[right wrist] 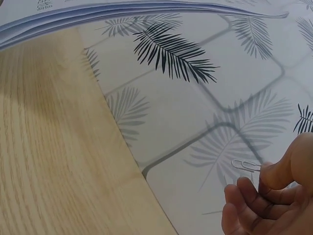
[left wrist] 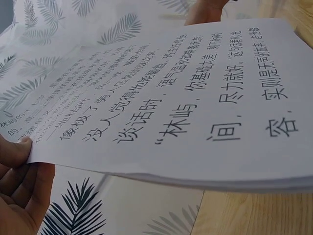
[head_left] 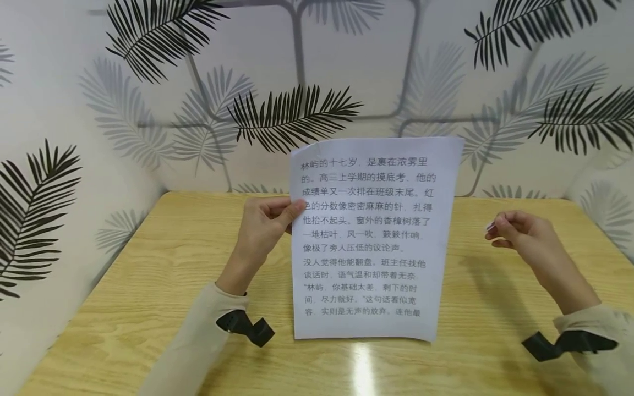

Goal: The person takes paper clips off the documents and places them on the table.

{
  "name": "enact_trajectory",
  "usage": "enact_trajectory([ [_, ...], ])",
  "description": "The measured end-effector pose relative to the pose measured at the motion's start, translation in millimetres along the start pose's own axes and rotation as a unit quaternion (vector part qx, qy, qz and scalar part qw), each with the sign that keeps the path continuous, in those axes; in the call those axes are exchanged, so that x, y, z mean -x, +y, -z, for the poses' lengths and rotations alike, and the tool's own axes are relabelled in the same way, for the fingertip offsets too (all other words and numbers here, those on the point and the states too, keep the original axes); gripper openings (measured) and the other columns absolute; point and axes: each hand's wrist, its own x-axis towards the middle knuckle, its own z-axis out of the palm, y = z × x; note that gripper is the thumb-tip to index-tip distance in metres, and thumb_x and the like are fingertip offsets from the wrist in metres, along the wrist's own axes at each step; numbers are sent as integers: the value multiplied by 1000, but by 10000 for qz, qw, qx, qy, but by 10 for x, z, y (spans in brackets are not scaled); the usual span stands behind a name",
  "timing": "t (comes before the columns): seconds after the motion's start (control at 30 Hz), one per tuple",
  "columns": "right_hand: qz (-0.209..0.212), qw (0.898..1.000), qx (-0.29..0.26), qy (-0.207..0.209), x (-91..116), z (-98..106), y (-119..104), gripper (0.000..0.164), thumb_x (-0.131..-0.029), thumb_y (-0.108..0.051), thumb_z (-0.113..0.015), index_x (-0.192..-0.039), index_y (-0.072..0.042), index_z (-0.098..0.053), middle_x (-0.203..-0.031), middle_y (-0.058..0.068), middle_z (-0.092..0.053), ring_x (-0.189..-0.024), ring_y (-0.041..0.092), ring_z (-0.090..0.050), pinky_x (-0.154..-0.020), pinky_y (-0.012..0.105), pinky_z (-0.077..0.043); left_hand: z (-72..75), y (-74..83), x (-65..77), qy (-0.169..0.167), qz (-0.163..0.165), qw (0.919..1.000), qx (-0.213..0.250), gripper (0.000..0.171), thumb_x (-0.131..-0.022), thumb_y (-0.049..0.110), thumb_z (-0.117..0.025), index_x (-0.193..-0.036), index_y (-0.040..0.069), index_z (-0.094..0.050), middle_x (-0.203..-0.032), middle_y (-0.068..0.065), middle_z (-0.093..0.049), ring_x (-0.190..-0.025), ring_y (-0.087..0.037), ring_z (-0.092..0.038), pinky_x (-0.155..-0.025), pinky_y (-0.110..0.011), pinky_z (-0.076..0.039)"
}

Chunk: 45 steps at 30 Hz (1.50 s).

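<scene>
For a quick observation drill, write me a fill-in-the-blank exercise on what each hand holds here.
1. The left hand pinches the printed sheets of paper by their ____ edge.
2. The right hand pinches a small metal ____.
3. The paper stands upright over a ____ table.

Missing words: left; paper clip; wooden

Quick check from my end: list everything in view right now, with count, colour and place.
White printed paper sheets: a thin stack of several, count unclear, black Chinese text, held upright over the table centre.
Silver wire paper clip: one, pinched at the right fingertips, clear of the sheets.
Light wooden table: one, pale yellow grain, under both hands.
Palm-leaf patterned wall: white with black and grey fronds, behind and beside the table.
Black wrist straps: two, one on each cream sleeve.
Left hand: grips the sheets' left edge.
Right hand: raised right of the sheets, holding the clip.
</scene>
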Motion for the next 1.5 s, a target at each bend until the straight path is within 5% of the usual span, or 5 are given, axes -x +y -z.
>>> enact_trajectory([
  [0.37,-278,9972,690,-72,35,-57,96,19,-103,-13,-46,-98,0,-58,-85,-13,-64,-79,0,-62,-68,17,-53,-11,-30,-20,-33,-85,9999,75,17,-91,-1,-63,-101,-14,-69,-82,-25,-70,-55,-13,-66,-56,-25,-55],
  [0.57,-540,9815,1790,-417,82,-52,190,30,-105,-13,-40,-111,14,-52,-89,-10,-63,-80,-3,-60,-69,20,-54,-13,-54,-28,-62,-64,10000,35,18,-91,0,-64,-102,-13,-69,-82,-24,-71,-56,-16,-67,-56,-25,-55],
  [0.8,-796,9649,2363,-827,144,-46,289,28,-105,-11,-37,-109,13,-52,-92,8,-64,-76,3,-58,-66,25,-54,-19,-55,-25,-83,-38,9999,104,17,-91,-1,-64,-102,-13,-69,-82,-25,-70,-56,-15,-66,-55,-25,-55],
  [1.2,-756,9334,3417,-791,147,-64,345,26,-103,-13,-45,-102,9,-58,-84,7,-64,-71,11,-53,-60,25,-45,-20,-37,-28,-50,62,9999,85,17,-91,0,-65,-101,-13,-70,-81,-24,-71,-55,-12,-65,-55,-24,-54],
  [1.5,-352,9302,3641,-303,114,-56,293,24,-101,-20,-51,-102,3,-57,-90,14,-66,-77,20,-59,-58,28,-46,-15,-44,-24,-34,45,10000,48,17,-91,1,-65,-101,-12,-70,-81,-23,-71,-55,-13,-65,-55,-24,-54],
])
